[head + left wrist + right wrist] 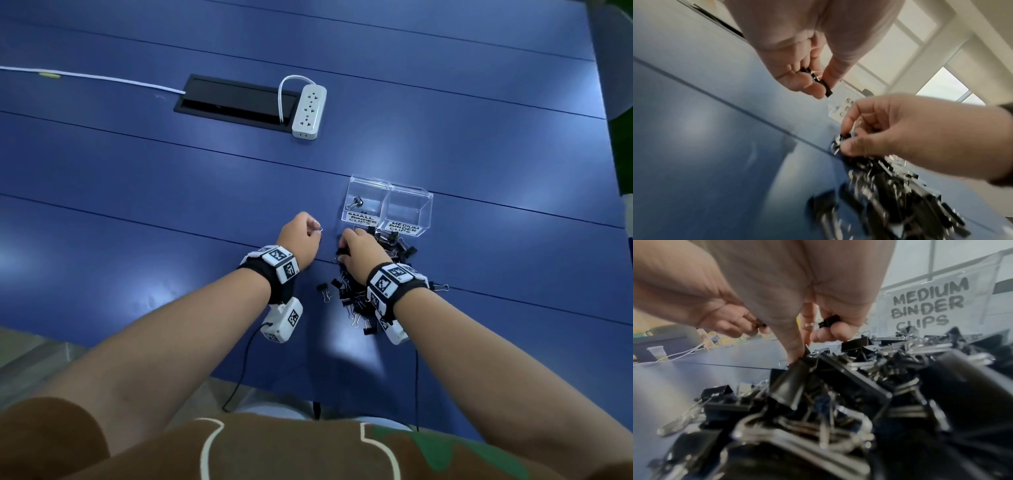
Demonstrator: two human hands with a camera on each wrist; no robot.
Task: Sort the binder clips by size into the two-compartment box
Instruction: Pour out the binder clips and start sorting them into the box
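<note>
A clear two-compartment box point(426, 205) stands on the blue table. Its left side, labelled SMALL BINDER CLIPS, holds one clip point(356, 202). Nothing shows in its right side, labelled MEDIUM BINDER CLIPS point(929, 305). A heap of black binder clips point(352, 301) lies just in front of the box. My left hand point(313, 233) hovers left of the heap and pinches small black clips point(818, 79) between thumb and fingers. My right hand point(344, 250) is down in the heap's far left edge. It keeps a small clip point(828, 322) tucked in its curled fingers while a fingertip touches a larger clip point(795, 374).
A white power strip point(309, 111) lies beside a black cable hatch point(236, 102) farther back, with a white cable point(102, 79) running left. The table's near edge point(171, 353) is close to my body. Bare blue tabletop point(137, 222) stretches to the left of my hands.
</note>
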